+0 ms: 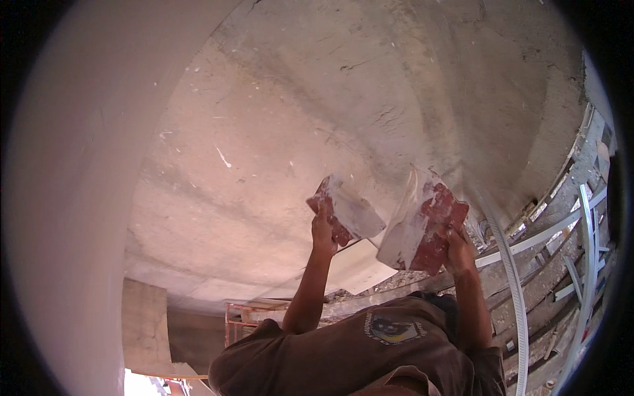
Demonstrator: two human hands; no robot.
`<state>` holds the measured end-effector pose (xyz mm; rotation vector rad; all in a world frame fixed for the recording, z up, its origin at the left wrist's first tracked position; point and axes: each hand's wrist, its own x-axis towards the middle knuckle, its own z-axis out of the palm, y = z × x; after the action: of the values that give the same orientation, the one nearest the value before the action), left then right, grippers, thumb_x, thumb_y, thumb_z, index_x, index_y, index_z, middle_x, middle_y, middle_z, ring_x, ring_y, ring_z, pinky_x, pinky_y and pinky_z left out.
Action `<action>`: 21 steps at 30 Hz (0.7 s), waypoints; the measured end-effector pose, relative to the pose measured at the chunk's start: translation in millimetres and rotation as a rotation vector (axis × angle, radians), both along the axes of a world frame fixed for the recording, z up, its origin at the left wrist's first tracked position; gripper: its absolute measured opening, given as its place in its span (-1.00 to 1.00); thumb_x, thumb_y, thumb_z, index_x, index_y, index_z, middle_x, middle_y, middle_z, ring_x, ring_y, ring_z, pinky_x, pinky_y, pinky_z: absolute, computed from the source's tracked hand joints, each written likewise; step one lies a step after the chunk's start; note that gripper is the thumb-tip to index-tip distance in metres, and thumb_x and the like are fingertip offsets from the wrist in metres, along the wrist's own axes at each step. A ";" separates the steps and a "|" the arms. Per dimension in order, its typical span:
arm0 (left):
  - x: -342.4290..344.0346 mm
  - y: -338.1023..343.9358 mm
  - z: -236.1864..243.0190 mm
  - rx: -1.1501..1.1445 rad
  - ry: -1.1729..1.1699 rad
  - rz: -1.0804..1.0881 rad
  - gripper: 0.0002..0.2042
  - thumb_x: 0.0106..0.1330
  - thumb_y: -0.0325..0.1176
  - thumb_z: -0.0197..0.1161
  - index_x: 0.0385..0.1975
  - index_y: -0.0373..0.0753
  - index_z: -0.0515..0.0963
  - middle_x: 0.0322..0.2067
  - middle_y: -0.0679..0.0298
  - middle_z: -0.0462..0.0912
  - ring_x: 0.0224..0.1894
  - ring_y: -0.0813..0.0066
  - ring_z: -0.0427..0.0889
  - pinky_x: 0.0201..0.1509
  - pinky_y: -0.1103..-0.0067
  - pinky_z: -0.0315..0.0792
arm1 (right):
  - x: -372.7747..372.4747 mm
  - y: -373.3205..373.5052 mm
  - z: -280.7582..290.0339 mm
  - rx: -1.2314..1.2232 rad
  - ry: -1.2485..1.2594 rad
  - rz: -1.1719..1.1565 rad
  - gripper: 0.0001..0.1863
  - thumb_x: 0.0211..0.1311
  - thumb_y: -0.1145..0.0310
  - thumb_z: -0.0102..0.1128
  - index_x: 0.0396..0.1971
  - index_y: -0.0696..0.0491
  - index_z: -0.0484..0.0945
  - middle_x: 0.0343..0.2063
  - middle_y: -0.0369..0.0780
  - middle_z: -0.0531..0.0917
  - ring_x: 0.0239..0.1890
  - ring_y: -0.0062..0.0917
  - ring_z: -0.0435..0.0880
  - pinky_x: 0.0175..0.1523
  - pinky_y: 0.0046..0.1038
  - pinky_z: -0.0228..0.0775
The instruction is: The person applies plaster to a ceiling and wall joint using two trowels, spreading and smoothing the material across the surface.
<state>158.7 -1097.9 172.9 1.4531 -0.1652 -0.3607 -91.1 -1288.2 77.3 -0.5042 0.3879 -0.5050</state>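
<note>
The brown shirt [330, 360] lies nearest. The left hand [322, 229] grips a smeared plate [350, 212], the right hand [460, 249] a larger plate [424, 228], fingers closed on both, near the concrete's [297, 105] lower edge. The step looks like handling paste [401, 241]; moving next calls for steady tilt. A white strip [510, 267] crowds the right; room opens leftward.

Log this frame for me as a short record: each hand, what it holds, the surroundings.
Left hand: gripping a smaller flat red board smeared with whitish paste
Right hand: gripping a larger flat red board smeared with whitish paste
Boards: side by side, a gap showing between them
Background: broad grey-beige rough surface
Right side: long pale perforated strip
Clothing: brown shirt
</note>
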 end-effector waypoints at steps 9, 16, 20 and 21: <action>-71.0 92.2 -16.5 -0.110 0.098 -0.152 -0.43 0.46 0.13 -0.10 0.34 -0.08 0.22 0.25 0.19 0.36 0.20 0.24 0.42 0.14 0.26 0.46 | 17.5 11.5 48.0 0.257 -0.358 0.042 -0.59 0.33 0.37 0.01 0.14 0.16 0.33 -0.02 -0.12 0.56 0.03 -0.30 0.57 0.19 -0.21 0.44; -51.7 132.6 -42.5 -0.249 0.046 -0.288 -0.40 0.49 0.10 -0.18 0.41 -0.09 0.11 0.35 0.19 0.23 0.34 0.09 0.27 0.31 0.10 0.28 | -13.2 12.2 82.2 0.092 -0.490 -0.130 -0.57 0.29 0.43 0.10 0.14 0.14 0.34 -0.02 -0.18 0.56 0.07 -0.37 0.55 0.27 -0.19 0.35; -39.7 113.3 -48.9 -0.308 0.053 -0.442 -0.38 0.48 0.14 -0.18 0.41 -0.10 0.11 0.38 0.21 0.19 0.37 0.10 0.23 0.36 0.10 0.20 | -14.0 11.2 76.1 -0.067 -0.454 -0.284 -0.55 0.26 0.46 0.14 0.14 0.13 0.33 -0.03 -0.22 0.55 0.05 -0.42 0.55 0.25 -0.23 0.37; -37.2 104.5 -44.1 -0.325 0.057 -0.450 -0.38 0.48 0.14 -0.17 0.40 -0.11 0.11 0.38 0.21 0.19 0.37 0.11 0.22 0.38 0.10 0.17 | -14.4 13.4 80.7 -0.077 -0.453 -0.316 -0.55 0.26 0.47 0.14 0.15 0.13 0.33 -0.03 -0.22 0.55 0.05 -0.43 0.55 0.24 -0.24 0.38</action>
<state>121.6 -993.3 128.8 1.0748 -0.4866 -0.7066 -105.6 -1274.9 158.0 -0.3888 0.0106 -0.9205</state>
